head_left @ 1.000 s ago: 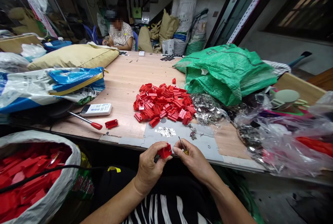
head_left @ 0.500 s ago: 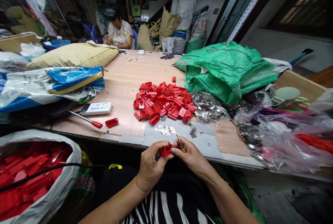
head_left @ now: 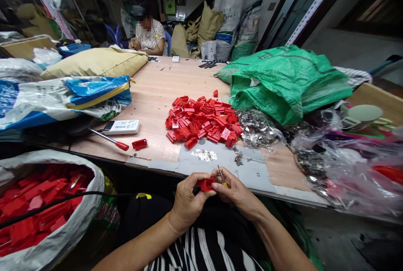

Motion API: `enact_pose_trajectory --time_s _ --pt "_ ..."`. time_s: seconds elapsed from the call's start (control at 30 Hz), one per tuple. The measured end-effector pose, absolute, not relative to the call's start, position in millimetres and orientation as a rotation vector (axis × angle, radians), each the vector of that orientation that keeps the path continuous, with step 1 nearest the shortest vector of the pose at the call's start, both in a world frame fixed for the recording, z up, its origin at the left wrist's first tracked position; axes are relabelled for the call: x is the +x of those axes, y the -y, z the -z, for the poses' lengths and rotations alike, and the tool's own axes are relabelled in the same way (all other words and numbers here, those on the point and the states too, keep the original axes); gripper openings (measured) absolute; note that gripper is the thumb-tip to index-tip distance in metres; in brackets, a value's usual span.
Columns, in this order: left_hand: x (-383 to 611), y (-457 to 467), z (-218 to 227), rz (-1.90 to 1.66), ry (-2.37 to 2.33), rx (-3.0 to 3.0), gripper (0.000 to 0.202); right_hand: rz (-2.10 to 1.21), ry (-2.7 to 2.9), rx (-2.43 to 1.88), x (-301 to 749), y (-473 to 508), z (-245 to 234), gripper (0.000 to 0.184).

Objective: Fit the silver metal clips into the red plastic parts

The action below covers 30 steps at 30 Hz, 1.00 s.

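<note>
My left hand (head_left: 190, 198) is closed around a red plastic housing (head_left: 205, 184), held just in front of the table's near edge. My right hand (head_left: 237, 193) grips a small screwdriver (head_left: 224, 183) with a yellow handle, its thin metal shaft pointing up. The right thumb also rests against the housing's right side. What the fingertips do inside the housing is too small to tell. Past my hands, small white metal plates (head_left: 204, 155) lie scattered on a grey mat (head_left: 185, 165). A little heap of metal bits (head_left: 238, 156) lies to their right.
Behind the mat is a pile of red housings (head_left: 203, 122). A green woven sack (head_left: 283, 82) and a plastic bag of metal parts (head_left: 256, 126) stand right. Left are a white device (head_left: 122, 127), a red-handled tool (head_left: 122, 146) and a sack of red parts (head_left: 97, 178). A person (head_left: 154, 38) sits opposite.
The camera view has shifted slightly, so most things sit a little further right. Both hands keep their hold on the red housing and the screwdriver, with only slight finger movement.
</note>
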<state>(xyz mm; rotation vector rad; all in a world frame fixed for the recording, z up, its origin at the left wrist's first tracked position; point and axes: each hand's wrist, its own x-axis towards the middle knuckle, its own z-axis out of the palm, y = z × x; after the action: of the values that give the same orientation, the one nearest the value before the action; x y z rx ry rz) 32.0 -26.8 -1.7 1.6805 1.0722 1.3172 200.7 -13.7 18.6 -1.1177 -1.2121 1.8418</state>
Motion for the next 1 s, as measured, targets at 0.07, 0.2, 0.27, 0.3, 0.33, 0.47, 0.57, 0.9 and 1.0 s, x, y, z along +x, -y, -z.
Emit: enact_pose_trajectory --time_s 0.07,0.2,0.27,0.3,0.33,0.47,0.57,0.9,1.0 --pt "30.0 27.4 2.2 -1.28 -1.059 1.635 0.029 -1.862 1.189 -1.092 200.4 14.6 -19.3 0.036" --pt "25.6 27.8 3.1 -1.226 -0.977 1.528 0.028 -1.942 1.099 -1.07 201.1 16.7 -18.2 0.035" --pt "23.7 27.4 3.4 -1.217 -0.879 1.436 0.029 -2.013 1.007 -1.057 200.5 18.6 -17.0 0.038" --pt "23.0 27.1 3.6 -1.221 -0.823 1.38 0.03 -2.042 0.957 -1.053 199.6 19.7 -16.4 0.039" --pt "22.7 26.6 3.9 -1.23 -0.772 1.321 0.03 -2.062 0.913 -1.053 198.2 20.9 -15.9 0.039" --pt "23.3 23.5 7.2 -1.274 -0.715 1.131 0.031 -2.055 0.899 -1.073 192.7 20.1 -14.4 0.038" --pt "23.6 19.6 10.6 -1.296 -0.801 0.988 0.03 -1.852 1.143 -1.219 195.8 7.0 -12.4 0.041" --pt "11.3 5.1 13.5 -1.431 -0.952 0.746 0.037 -0.592 2.149 -1.644 191.7 -48.2 -14.3 0.014" --pt "9.2 3.3 15.7 -1.438 -0.964 0.718 0.043 -0.457 2.245 -1.745 176.2 -56.8 -15.0 0.016"
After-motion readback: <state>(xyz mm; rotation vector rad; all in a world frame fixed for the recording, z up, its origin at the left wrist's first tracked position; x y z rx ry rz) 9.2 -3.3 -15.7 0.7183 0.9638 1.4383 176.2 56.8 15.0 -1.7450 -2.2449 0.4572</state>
